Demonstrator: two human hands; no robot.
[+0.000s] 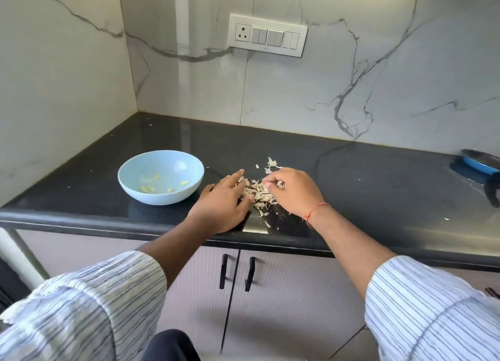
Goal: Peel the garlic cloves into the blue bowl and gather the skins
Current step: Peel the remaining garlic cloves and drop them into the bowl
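The gathering step looked to be in hand: the pale blue round bowl [161,177] held yellowish peeled garlic cloves [148,189] on the black stone counter [351,176], left of the heap of papery pale skins [258,194]. The left hand [224,202] lay flat, fingers straight against the heap; the right hand [293,191] curled over it, pinching scraps. Next, probably, sweeping in the stray skins behind

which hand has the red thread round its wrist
The right hand, curled over the garlic skins. The left hand, nearer the blue bowl, has a bare wrist.
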